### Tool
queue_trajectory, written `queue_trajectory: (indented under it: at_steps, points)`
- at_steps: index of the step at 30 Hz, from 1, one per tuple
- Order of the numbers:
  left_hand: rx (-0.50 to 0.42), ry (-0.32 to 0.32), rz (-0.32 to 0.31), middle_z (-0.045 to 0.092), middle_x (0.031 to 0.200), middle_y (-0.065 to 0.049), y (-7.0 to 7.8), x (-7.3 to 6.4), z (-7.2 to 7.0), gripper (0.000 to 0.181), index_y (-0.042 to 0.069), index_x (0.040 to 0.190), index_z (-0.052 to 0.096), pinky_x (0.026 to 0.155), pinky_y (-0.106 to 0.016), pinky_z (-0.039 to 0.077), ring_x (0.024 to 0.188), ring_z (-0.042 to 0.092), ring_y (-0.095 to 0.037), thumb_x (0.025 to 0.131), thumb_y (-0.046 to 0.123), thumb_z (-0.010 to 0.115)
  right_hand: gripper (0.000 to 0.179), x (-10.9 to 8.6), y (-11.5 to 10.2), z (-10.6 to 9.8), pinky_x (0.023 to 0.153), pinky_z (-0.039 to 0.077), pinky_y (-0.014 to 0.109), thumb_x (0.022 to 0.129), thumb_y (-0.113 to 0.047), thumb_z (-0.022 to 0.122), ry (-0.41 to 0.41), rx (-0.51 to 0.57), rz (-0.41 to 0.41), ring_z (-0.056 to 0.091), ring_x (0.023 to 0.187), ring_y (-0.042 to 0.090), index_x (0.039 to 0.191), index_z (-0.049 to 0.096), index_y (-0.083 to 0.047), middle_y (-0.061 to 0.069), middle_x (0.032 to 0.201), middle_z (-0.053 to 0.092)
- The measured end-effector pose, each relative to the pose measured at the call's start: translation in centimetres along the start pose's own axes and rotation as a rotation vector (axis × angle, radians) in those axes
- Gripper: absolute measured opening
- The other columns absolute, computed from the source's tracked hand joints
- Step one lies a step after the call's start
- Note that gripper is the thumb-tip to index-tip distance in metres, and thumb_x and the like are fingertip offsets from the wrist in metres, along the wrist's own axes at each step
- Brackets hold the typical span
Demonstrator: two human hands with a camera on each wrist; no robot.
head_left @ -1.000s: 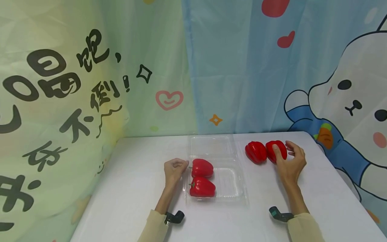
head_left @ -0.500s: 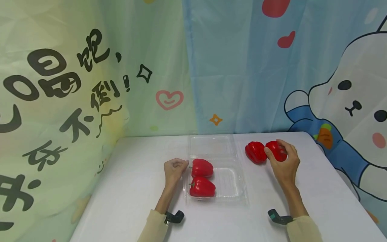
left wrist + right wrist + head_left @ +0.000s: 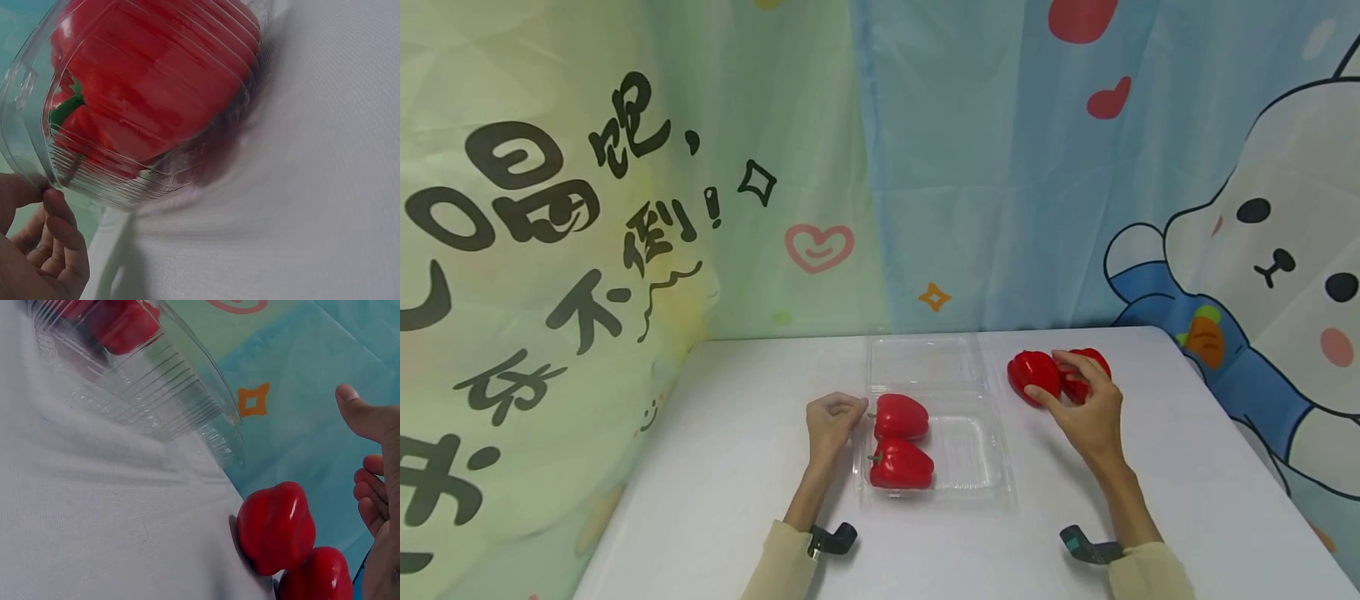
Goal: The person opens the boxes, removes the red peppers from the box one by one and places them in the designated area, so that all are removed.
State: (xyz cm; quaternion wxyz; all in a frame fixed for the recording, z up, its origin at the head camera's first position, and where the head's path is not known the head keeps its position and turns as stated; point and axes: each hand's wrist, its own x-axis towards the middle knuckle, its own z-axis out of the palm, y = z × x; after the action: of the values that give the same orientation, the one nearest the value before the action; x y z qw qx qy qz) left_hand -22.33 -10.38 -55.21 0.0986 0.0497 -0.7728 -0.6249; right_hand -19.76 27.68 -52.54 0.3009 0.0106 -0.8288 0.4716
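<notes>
Thumb and finger of the left hand [image 3: 832,425], left of centre in the frame, pinch the rim of the clear container [image 3: 958,454]; an upper pepper [image 3: 902,416] and a lower pepper [image 3: 902,464] lie along its left side. At centre right, the right hand [image 3: 1092,419] has swung leftward from the rightmost pepper [image 3: 1097,359] to the leftmost loose pepper [image 3: 1028,372], spread wide, holding nothing. Interest seems shifted there; both loose ones sit outside the container.

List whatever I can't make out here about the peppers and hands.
Rightmost pepper: partly behind the right hand, head view; cut off by the bottom edge, right wrist view.
Boxed peppers: cut off by the top edge, right wrist view.
Left hand: cut off by the left edge, left wrist view.
</notes>
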Motion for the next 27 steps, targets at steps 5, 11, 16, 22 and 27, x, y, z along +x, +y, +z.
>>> queue_trajectory:
  at_steps: [5,11,16,22,27]
  points:
    - [0.008,0.005,0.009,0.076,0.076,-0.025,-0.1,-0.1,0.0,0.020,-0.003,0.084,0.078,0.056,-0.021,0.049,0.062,0.065,-0.013,0.094,0.014,0.082,0.069,-0.4,-0.1,0.0,0.093,0.049,0.005,0.079,-0.007,0.096,-0.040,0.007,-0.001,0.060,0.117,0.004,0.143,0.071,-0.013,0.015,0.140,0.072]
    - [0.005,0.008,-0.004,0.077,0.077,-0.024,-0.1,-0.1,0.1,0.019,-0.002,0.084,0.078,0.057,-0.021,0.049,0.062,0.064,-0.012,0.094,0.014,0.082,0.069,-0.7,-0.2,0.2,0.095,0.048,0.004,0.078,-0.005,0.097,-0.083,0.029,-0.029,0.059,0.118,-0.001,0.142,0.072,-0.014,0.015,0.139,0.073]
    - [0.015,0.008,-0.013,0.077,0.077,-0.024,0.1,-0.1,0.0,0.018,-0.002,0.084,0.078,0.056,-0.021,0.048,0.062,0.064,-0.011,0.093,0.013,0.082,0.068,-1.1,-0.8,0.6,0.099,0.049,0.008,0.078,-0.007,0.097,-0.131,0.031,-0.017,0.058,0.121,-0.007,0.141,0.073,-0.015,0.014,0.142,0.073]
    - [0.023,0.012,-0.013,0.077,0.076,-0.020,0.2,-0.1,-0.1,0.018,-0.002,0.084,0.078,0.057,-0.022,0.048,0.064,0.063,-0.010,0.094,0.013,0.081,0.066,-1.3,-2.0,1.0,0.100,0.047,0.007,0.080,-0.009,0.097,-0.182,0.048,-0.012,0.056,0.124,-0.010,0.141,0.073,-0.014,0.013,0.143,0.073]
    - [0.019,0.010,-0.015,0.077,0.076,-0.020,0.1,0.1,0.0,0.019,-0.001,0.084,0.078,0.058,-0.022,0.049,0.065,0.064,-0.010,0.094,0.014,0.081,0.065,-1.4,-2.6,1.4,0.099,0.046,0.005,0.080,-0.006,0.096,-0.210,0.084,-0.028,0.056,0.126,-0.012,0.141,0.073,-0.013,0.014,0.143,0.074]
